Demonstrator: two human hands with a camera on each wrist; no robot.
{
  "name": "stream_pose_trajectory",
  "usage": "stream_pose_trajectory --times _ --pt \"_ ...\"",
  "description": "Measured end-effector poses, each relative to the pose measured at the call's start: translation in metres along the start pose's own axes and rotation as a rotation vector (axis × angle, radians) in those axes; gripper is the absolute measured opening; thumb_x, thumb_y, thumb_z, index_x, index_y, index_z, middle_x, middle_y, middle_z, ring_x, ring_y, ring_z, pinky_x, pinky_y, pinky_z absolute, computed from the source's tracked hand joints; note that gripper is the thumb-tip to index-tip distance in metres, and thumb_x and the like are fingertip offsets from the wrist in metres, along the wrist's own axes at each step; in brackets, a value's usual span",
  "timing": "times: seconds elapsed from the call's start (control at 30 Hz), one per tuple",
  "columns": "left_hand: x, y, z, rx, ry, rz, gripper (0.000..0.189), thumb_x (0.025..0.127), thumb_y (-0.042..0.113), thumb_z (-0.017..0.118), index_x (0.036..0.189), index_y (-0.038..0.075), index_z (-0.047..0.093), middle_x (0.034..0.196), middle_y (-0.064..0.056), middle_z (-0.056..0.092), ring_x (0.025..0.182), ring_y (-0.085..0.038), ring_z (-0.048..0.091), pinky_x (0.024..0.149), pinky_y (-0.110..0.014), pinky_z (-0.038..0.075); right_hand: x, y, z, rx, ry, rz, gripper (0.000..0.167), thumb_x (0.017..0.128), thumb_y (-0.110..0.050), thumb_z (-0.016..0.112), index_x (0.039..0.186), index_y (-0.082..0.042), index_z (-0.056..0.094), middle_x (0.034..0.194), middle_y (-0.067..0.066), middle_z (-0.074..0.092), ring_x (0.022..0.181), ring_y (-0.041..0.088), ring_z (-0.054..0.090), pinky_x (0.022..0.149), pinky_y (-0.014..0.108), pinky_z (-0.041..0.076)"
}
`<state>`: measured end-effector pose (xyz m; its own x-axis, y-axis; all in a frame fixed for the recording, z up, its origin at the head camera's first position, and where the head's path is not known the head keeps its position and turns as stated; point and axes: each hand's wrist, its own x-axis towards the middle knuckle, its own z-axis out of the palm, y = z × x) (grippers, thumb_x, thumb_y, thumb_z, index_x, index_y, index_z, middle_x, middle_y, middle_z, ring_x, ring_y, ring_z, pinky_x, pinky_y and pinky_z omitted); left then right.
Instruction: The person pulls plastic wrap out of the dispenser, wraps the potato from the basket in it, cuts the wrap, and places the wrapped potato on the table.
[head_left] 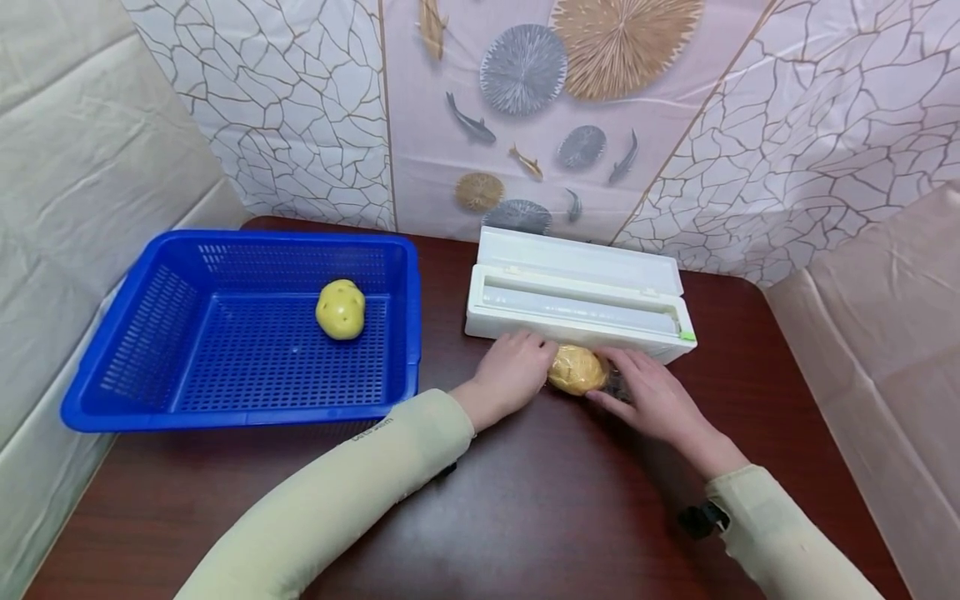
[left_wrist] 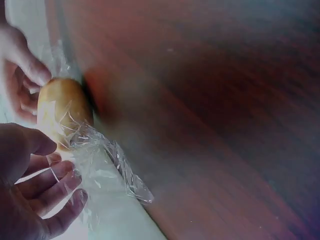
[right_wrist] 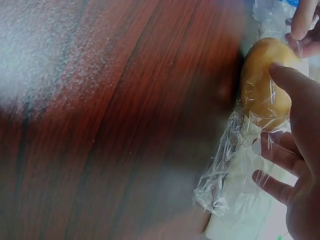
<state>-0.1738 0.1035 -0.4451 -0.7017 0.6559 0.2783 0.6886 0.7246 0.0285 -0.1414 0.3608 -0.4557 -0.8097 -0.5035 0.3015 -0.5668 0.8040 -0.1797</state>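
I log one wrapped potato [head_left: 576,370] between left hand [head_left: 512,372] and right hand [head_left: 658,396], fingers loosely spread, unclamped; the wrist views show me plastic film [left_wrist: 131,180] trailing clearly. Head view alone: one bare potato [head_left: 341,310], in a blue basket [head_left: 240,419]; an open white box [head_left: 581,333] bars the far side.
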Motion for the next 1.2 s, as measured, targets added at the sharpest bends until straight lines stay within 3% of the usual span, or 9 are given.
stream_pose_trajectory --times 0.1,0.43,0.67,0.93,1.07,1.2 --pt "0.004 -0.005 -0.002 -0.025 0.007 -0.027 0.015 0.103 0.016 0.064 0.111 0.014 0.077 0.107 -0.002 0.072 0.105 -0.020 0.069 0.082 -0.038 0.058 0.000 0.001 -0.001 0.016 0.004 0.008 0.062 0.085 -0.023 0.090 0.135 0.001 0.061 0.121 0.019 0.070 0.112 0.040 0.066 0.093 0.059 0.053" --pt "0.004 -0.004 -0.011 0.075 0.021 0.057 0.023 0.106 0.016 0.058 0.116 0.020 0.078 0.114 0.002 0.070 0.108 -0.018 0.063 0.090 -0.034 0.050 -0.001 0.004 -0.006 0.024 0.024 0.030 0.060 0.085 -0.021 0.090 0.134 -0.001 0.063 0.124 0.018 0.070 0.115 0.041 0.066 0.094 0.059 0.053" --pt "0.014 -0.001 -0.017 0.039 0.048 0.086 0.019 0.103 0.014 0.063 0.115 0.020 0.077 0.111 0.002 0.069 0.105 -0.018 0.062 0.087 -0.034 0.050 -0.008 0.004 -0.019 -0.001 0.041 0.081 0.059 0.084 -0.020 0.091 0.134 -0.001 0.064 0.124 0.019 0.070 0.115 0.041 0.065 0.094 0.061 0.052" --pt "0.039 0.008 -0.030 0.016 -0.005 0.142 0.018 0.102 0.022 0.064 0.116 0.020 0.076 0.111 0.002 0.069 0.105 -0.018 0.062 0.088 -0.035 0.050 -0.021 0.015 -0.043 -0.010 0.162 0.222 0.057 0.085 -0.011 0.088 0.134 0.001 0.063 0.117 0.023 0.067 0.109 0.041 0.060 0.088 0.059 0.048" --pt "0.058 0.016 -0.034 0.022 -0.031 0.162 0.022 0.106 0.024 0.059 0.121 0.021 0.075 0.116 0.003 0.069 0.112 -0.017 0.062 0.092 -0.034 0.050 -0.025 0.028 -0.049 0.022 0.253 0.305 0.056 0.085 -0.008 0.086 0.134 0.004 0.062 0.118 0.027 0.062 0.111 0.046 0.053 0.090 0.060 0.041" --pt "0.076 0.024 -0.038 0.030 -0.066 0.158 0.025 0.108 0.024 0.056 0.127 0.023 0.073 0.122 0.004 0.069 0.114 -0.016 0.061 0.093 -0.034 0.049 -0.029 0.044 -0.047 0.063 0.275 0.371 0.061 0.086 -0.010 0.086 0.138 0.007 0.058 0.128 0.032 0.059 0.120 0.051 0.049 0.097 0.064 0.036"
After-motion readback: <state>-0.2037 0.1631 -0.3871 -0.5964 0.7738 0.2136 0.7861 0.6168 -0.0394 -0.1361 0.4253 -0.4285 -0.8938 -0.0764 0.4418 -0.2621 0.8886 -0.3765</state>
